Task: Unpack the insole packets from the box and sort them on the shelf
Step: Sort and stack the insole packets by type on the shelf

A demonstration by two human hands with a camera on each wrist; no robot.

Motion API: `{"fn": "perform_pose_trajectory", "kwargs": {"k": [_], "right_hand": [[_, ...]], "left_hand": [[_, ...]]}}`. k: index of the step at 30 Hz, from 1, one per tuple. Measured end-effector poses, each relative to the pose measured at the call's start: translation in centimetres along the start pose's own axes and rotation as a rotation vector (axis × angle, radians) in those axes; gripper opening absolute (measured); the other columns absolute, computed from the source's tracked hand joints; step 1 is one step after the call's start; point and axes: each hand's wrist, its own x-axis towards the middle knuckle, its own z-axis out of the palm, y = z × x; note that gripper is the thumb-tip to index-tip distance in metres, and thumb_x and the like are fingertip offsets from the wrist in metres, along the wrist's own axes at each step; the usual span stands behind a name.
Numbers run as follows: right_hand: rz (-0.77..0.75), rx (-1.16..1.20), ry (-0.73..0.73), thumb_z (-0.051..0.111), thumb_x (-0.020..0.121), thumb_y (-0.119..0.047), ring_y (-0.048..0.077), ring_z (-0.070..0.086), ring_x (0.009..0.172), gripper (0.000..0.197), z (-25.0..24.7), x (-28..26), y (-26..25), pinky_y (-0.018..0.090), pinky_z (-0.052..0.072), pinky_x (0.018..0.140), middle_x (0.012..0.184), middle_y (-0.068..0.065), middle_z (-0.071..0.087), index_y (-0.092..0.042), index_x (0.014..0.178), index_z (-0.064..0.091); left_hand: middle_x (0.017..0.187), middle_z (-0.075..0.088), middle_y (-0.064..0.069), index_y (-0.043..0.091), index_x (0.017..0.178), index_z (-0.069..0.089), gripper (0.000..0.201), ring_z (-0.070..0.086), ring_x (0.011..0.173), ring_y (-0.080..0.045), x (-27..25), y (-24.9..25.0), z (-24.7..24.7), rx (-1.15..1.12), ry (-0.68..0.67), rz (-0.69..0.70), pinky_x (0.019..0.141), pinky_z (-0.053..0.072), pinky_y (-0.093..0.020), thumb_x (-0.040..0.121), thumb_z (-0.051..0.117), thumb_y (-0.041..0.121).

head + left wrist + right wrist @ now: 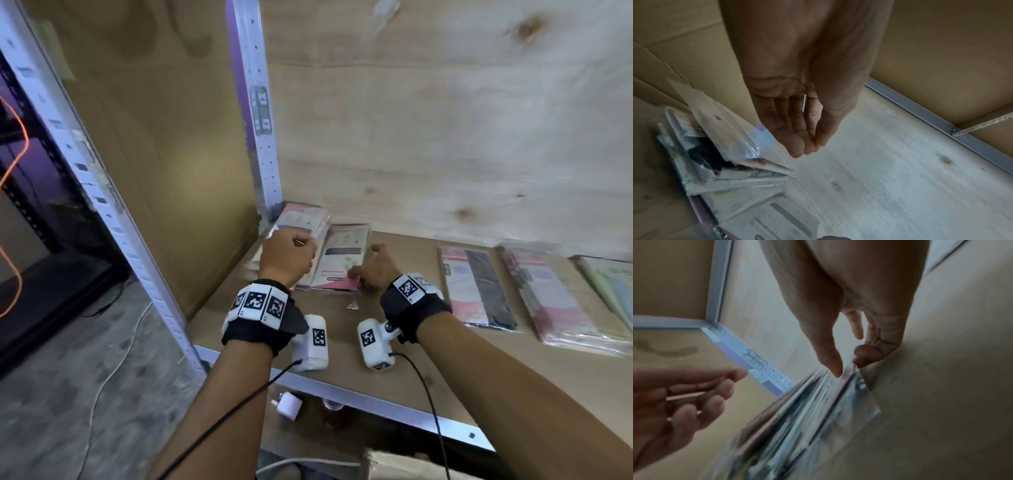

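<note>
Two stacks of insole packets lie in the far left corner of the shelf [342, 335]: one against the post [301, 219] and a pink-and-white one [339, 260] beside it. My right hand [366, 270] pinches the near right edge of the pink-and-white stack [807, 418]. In the right wrist view its thumb [835, 368] lies on top and curled fingers [865, 355] sit at the stack's side. My left hand [287, 257] hovers over the corner stack [725, 170], fingers loosely curved and holding nothing [803, 146]. The box is out of view.
More packets lie flat in a row to the right [476, 287], [548, 298], [613, 284]. A perforated metal post [260, 137] and a cardboard side panel [188, 171] close the left. Plywood backs the shelf. A small pink scrap [352, 305] lies near my wrists.
</note>
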Motion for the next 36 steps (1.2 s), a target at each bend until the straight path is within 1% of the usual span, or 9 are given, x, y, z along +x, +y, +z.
{"fn": "perform_pose_trajectory", "kwargs": {"k": [5,9,12,16,20,24,30,33,36], "right_hand": [[-0.023,-0.010,-0.033,0.079,0.075,-0.011,0.037,0.064,0.103,0.078,-0.2,0.0,0.4,0.047,0.053,0.092,0.118,0.019,0.064,-0.008,0.137,0.033],[0.028,0.149,-0.100,0.069,0.084,-0.002,0.024,0.054,0.058,0.075,-1.5,-1.6,1.0,0.036,0.047,0.057,0.086,0.019,0.065,-0.007,0.145,0.025],[0.051,0.400,-0.093,0.063,0.086,0.006,0.018,0.044,0.052,0.067,-3.3,-3.5,1.7,0.029,0.035,0.047,0.083,0.020,0.059,-0.010,0.143,0.033],[0.061,0.643,-0.086,0.063,0.088,-0.003,0.016,0.053,0.066,0.042,-7.4,-7.1,1.8,0.023,0.043,0.050,0.096,0.012,0.059,-0.014,0.128,0.054],[0.044,0.796,-0.111,0.058,0.093,-0.008,0.017,0.050,0.061,0.033,-11.8,-10.2,1.6,0.022,0.036,0.048,0.097,0.016,0.056,0.000,0.124,0.060],[0.022,0.914,-0.246,0.056,0.094,-0.014,0.016,0.047,0.062,0.026,-16.1,-12.7,1.8,0.022,0.035,0.053,0.092,0.015,0.056,-0.001,0.117,0.059],[0.008,1.032,-0.321,0.058,0.092,-0.015,0.013,0.051,0.062,0.013,-20.1,-14.4,2.3,0.018,0.041,0.055,0.084,0.009,0.052,-0.006,0.100,0.062],[0.010,1.112,-0.293,0.057,0.091,-0.012,0.015,0.050,0.062,0.009,-21.3,-14.5,2.6,0.020,0.039,0.056,0.080,0.010,0.052,-0.006,0.096,0.061],[0.034,1.190,-0.252,0.052,0.092,-0.008,0.018,0.052,0.060,0.018,-21.9,-14.5,2.9,0.023,0.044,0.051,0.074,0.013,0.057,-0.004,0.081,0.065]], "left_hand": [[0.067,0.073,-0.002,0.025,0.061,0.067,0.025,0.069,0.063,-0.023,-0.1,0.2,0.4,0.020,-0.026,0.011,0.078,0.061,-0.045,0.086,0.064,0.019],[0.072,0.073,0.000,0.026,0.067,0.067,0.020,0.072,0.079,-0.028,-0.5,0.8,0.9,0.001,-0.048,-0.004,0.084,0.059,-0.047,0.086,0.065,0.020],[0.084,0.074,-0.005,0.025,0.074,0.069,0.014,0.071,0.090,-0.034,-0.9,1.3,1.5,0.007,-0.103,-0.016,0.085,0.059,-0.049,0.084,0.062,0.018],[0.109,0.068,-0.021,0.020,0.099,0.071,0.032,0.066,0.097,-0.032,-1.3,1.2,2.4,0.132,-0.290,-0.018,0.092,0.056,-0.049,0.079,0.052,0.004],[0.116,0.063,-0.016,0.020,0.135,0.056,0.061,0.062,0.106,-0.029,-2.1,1.9,4.2,0.359,-0.371,0.142,0.082,0.047,-0.023,0.080,0.068,-0.003],[0.126,0.051,-0.007,0.031,0.120,0.068,0.045,0.055,0.106,-0.020,-3.4,4.7,5.8,0.317,-0.290,0.320,0.095,0.047,-0.032,0.079,0.080,0.020],[0.110,0.072,0.011,0.040,0.094,0.074,0.048,0.065,0.108,-0.011,-5.2,7.5,7.7,0.175,-0.415,0.376,0.097,0.051,-0.030,0.087,0.055,-0.003],[0.107,0.074,0.014,0.036,0.102,0.075,0.037,0.067,0.107,-0.007,-6.3,8.2,8.2,0.073,-0.543,0.379,0.094,0.050,-0.028,0.084,0.060,0.008],[0.114,0.073,0.006,0.022,0.122,0.070,0.043,0.067,0.110,-0.016,-6.5,8.2,9.2,0.103,-0.582,0.383,0.102,0.050,-0.042,0.081,0.067,0.009]]}}
